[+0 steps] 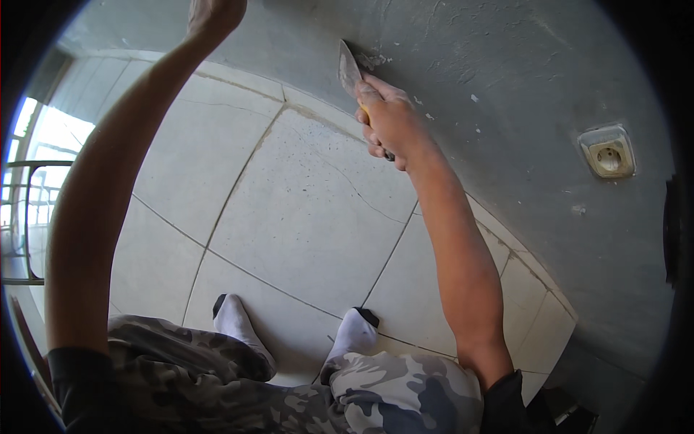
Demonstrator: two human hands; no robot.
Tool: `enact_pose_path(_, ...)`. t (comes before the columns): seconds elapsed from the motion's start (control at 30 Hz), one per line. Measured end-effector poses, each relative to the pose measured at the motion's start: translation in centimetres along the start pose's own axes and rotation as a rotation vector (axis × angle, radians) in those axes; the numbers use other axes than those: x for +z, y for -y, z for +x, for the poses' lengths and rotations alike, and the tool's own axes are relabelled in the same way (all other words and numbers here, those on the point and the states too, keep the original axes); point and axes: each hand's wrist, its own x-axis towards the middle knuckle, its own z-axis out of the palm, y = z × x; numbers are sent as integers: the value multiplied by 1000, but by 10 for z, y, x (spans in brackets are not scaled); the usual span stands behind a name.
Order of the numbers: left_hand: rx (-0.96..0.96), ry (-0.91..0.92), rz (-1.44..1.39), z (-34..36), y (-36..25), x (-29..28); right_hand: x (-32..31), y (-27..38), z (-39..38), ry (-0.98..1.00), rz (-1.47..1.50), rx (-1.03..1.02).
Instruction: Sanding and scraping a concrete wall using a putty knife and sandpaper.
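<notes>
My right hand grips a putty knife with a yellow handle, its pale, smeared metal blade angled up against the grey wall beside small white flaked patches. My left hand is raised to the top edge of the view, near the wall; its fingers are cut off, so I cannot see what they touch or hold. Chips and rough marks dot the painted wall around the blade.
A white wall socket is on the right. White floor tiles with cracks and speckles meet the wall at a skirting strip. My socked feet stand below. At the far left are a dark metal frame and bright daylight.
</notes>
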Motion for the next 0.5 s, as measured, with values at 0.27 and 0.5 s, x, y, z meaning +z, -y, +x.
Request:
enact_pose_path(0.27,68,6,-215,-48,-70,-9,-77,-45,-93,-251,128,97)
enact_pose_path(0.5,-114,-46,-453,-143,-118,49,-90,-48,-111,-295,139,127)
